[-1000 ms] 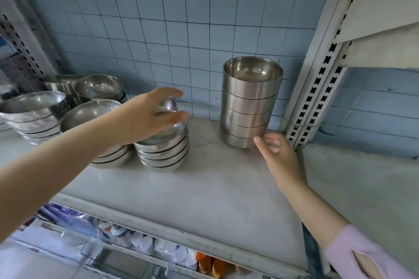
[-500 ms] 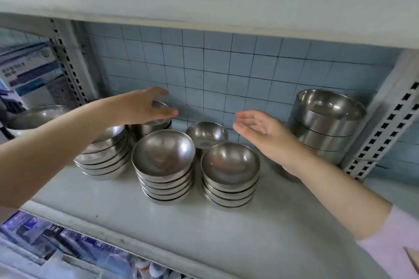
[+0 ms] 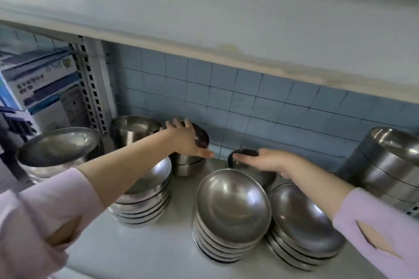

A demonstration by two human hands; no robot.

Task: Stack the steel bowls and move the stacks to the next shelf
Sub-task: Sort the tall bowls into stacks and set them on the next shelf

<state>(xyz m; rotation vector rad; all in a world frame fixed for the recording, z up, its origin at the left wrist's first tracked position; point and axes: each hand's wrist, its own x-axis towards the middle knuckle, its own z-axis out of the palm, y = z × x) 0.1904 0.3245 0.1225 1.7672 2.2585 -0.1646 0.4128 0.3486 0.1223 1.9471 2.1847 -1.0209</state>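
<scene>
Centre frame, on the shelf [image 3: 147, 251]: left grip [image 3: 186, 140] clamped round a tilted steel bowl [image 3: 202, 139]; right grip [image 3: 267, 161] apparently flat, fingers [image 3: 249, 157] straight, atop another small bowl [image 3: 260, 176].

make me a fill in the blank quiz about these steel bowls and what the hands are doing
1. The left hand grips a tilted small round steel bowl above a short ___ of similar bowls.
2. The right hand rests on another small steel bowl at the ___ of the grey shelf.
3. The tall stack of straight-sided steel bowls stands at the shelf's far ___ end.
4. The wall tiles are ___.
Missing words: stack, back, right, blue.
</scene>
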